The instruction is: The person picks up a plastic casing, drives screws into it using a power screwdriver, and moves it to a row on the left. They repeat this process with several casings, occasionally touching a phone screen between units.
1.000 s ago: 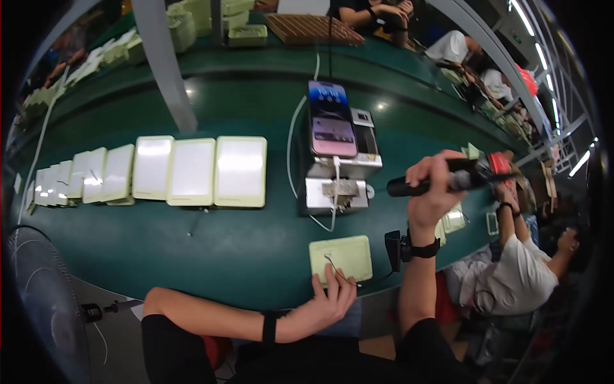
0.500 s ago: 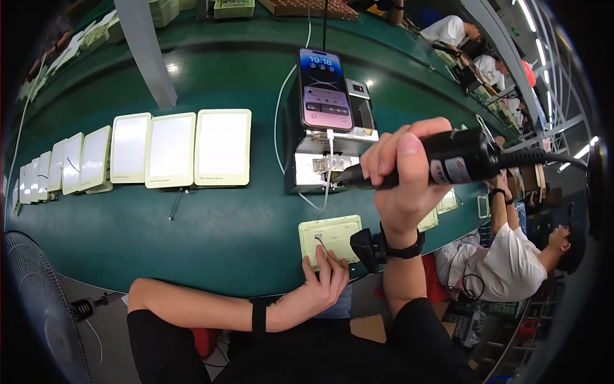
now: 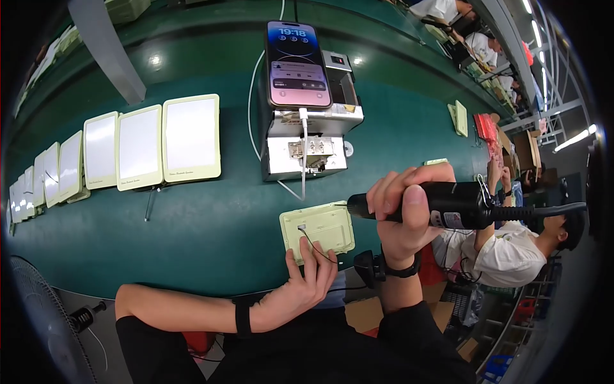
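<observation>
My right hand (image 3: 416, 208) is wrapped around a black electric screwdriver (image 3: 457, 198). The tool points left, its bit at the upper right corner of a pale green plastic housing (image 3: 339, 235) on the table. A thin dark wire with a small white connector (image 3: 302, 228) crosses the housing. My left hand (image 3: 307, 278) rests on the near edge of the housing, fingers stretched out and spread, the wire running beside them. Beyond the housing stands a metal screw feeder (image 3: 307, 157), with a phone (image 3: 299, 67) lying on top, a white cable plugged into it.
A row of white panels with pale green frames (image 3: 192, 137) leans along the left. A grey post (image 3: 105, 51) rises behind them. A fan (image 3: 38, 313) is at lower left. A co-worker in a white shirt (image 3: 511, 256) sits to the right, near red parts (image 3: 486, 128).
The screwdriver has come down and toward me, from the screw feeder to the housing's corner. My left hand stays on the housing. The whole view has shifted somewhat.
</observation>
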{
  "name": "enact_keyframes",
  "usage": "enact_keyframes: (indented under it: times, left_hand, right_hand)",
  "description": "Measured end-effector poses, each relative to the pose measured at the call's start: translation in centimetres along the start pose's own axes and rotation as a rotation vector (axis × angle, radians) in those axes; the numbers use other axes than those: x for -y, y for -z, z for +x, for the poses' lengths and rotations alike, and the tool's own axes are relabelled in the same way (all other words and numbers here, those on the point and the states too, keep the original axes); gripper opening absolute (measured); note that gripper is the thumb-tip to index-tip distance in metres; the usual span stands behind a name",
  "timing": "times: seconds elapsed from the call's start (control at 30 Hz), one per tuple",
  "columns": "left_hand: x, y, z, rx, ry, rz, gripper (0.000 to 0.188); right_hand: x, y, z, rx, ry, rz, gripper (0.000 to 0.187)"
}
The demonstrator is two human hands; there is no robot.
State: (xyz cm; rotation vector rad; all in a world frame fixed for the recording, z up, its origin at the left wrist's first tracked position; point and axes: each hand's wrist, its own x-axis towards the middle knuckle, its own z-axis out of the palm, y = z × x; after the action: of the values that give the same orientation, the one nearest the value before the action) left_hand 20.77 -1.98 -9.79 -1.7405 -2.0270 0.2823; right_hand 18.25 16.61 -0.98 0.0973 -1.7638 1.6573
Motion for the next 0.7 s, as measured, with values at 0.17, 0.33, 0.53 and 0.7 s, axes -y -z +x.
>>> enact_keyframes:
  times: [0.17, 0.33, 0.53, 0.7]
  left_hand:
    - [-0.1, 0.5, 0.2, 0.034, 0.020, 0.010, 0.046]
    - [0.6, 1.6, 0.3, 0.098, 0.002, -0.091, 0.050]
    - [0.5, 1.7, 0.0, 0.119, 0.001, -0.032, 0.054]
    - [0.0, 0.6, -0.5, 0.037, 0.041, -0.056, 0.052]
  right_hand:
    - [-1.0, 0.3, -0.1, -0.026, -0.022, 0.001, 0.019]
    - [-1.5, 0.5, -0.4, -0.036, -0.032, 0.053, 0.020]
    - [-1.7, 0.3, -0.2, -0.020, -0.028, 0.036, 0.019]
    - [0.6, -1.8, 2.3, 0.055, 0.084, 0.188, 0.016]
